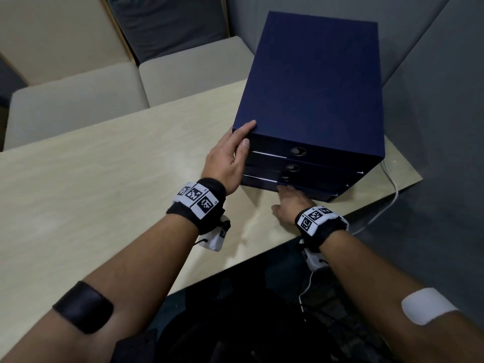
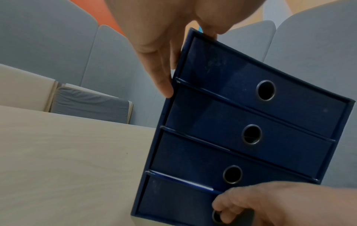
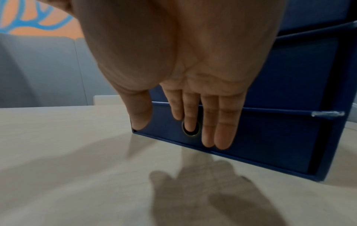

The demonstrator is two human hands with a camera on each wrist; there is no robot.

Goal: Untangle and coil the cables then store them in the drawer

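Note:
A navy drawer unit [image 1: 314, 87] with several ring-pull drawers stands on the table's right end. My left hand [image 1: 245, 134] rests on its top front left corner, fingers flat on the lid and thumb [image 2: 164, 85] straight down the front edge. My right hand [image 1: 288, 197] is at the bottom drawer [image 3: 270, 137], which stands slightly out of the unit. One fingertip sits in the drawer's ring hole [image 3: 191, 133], and the other fingers [image 3: 224, 130] lie straight against the front. No coiled cable shows in any view.
A pale wooden table [image 1: 104, 166] stretches to the left of the unit. A white cable [image 1: 390, 184] runs off the table edge behind the unit's right side. Beige cushioned seats [image 1: 78, 100] and grey padded panels surround the table.

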